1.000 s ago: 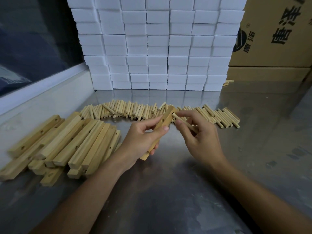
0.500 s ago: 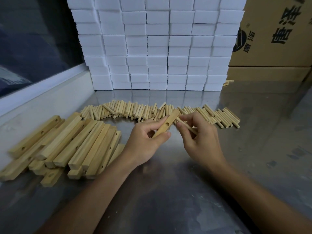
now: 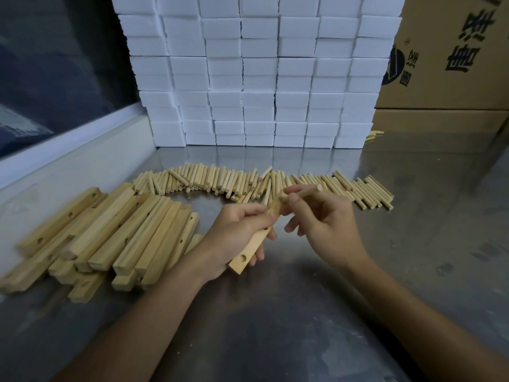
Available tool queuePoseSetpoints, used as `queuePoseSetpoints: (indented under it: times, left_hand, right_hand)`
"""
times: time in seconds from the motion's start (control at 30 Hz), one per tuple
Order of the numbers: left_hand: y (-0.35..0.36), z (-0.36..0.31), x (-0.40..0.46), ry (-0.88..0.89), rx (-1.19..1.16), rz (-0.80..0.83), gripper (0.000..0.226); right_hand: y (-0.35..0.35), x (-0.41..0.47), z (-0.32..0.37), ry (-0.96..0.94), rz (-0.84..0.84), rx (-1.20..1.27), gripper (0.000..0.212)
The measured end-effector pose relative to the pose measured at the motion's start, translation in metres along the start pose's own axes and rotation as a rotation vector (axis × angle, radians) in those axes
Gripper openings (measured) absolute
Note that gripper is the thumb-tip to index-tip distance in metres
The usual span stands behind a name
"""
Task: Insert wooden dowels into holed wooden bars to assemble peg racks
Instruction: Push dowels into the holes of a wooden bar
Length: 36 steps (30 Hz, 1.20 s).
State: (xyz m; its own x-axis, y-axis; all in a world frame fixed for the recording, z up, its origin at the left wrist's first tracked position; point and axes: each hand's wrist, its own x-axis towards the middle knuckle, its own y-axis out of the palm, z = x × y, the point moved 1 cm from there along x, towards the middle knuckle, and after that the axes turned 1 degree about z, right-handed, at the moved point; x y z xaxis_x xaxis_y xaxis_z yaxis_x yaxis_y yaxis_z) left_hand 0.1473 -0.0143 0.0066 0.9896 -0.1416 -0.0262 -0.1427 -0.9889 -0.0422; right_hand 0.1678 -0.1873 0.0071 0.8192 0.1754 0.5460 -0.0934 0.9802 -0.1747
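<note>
Steel table [image 3: 275, 340]: bar pile [image 3: 110, 238], dowel row [image 3: 220, 180], white blocks [image 3: 259, 78], cartons [image 3: 451, 64].

Pale yellow-tan holed wooden bars [image 3: 104, 232] and dowels [image 3: 248, 180]. Grey reflective steel tabletop [image 3: 303, 312]. White foam blocks [image 3: 259, 73], centre top. Brown cardboard carton [image 3: 451, 51] with black print, upper right.

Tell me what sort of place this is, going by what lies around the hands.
Probably a small workshop or packing bench: a bare steel table, a long heap of short round wooden dowels, a pile of holed wooden bars, and stacked white foam blocks beside brown printed cartons.
</note>
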Motion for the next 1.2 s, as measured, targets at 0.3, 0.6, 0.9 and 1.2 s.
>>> queuePoseSetpoints:
  times: [0.3,0.6,0.9,1.2]
  left_hand:
    - [0.000,-0.010,0.009,-0.139,-0.310,0.113,0.036]
    - [-0.001,-0.018,0.038,-0.206,-0.463,-0.140,0.045]
    - [-0.008,-0.003,0.040,-0.254,-0.421,-0.204,0.043]
    - [-0.009,0.000,0.038,-0.249,-0.375,-0.160,0.044]
  right_hand:
    - [0.014,0.026,0.004,-0.154,-0.051,-0.308,0.013]
    - [0.034,0.061,0.010,0.010,-0.003,-0.278,0.010]
    - [0.049,0.059,-0.007,0.079,-0.078,-0.194,0.021]
    - [0.052,0.042,-0.017,-0.011,-0.109,-0.174,0.013]
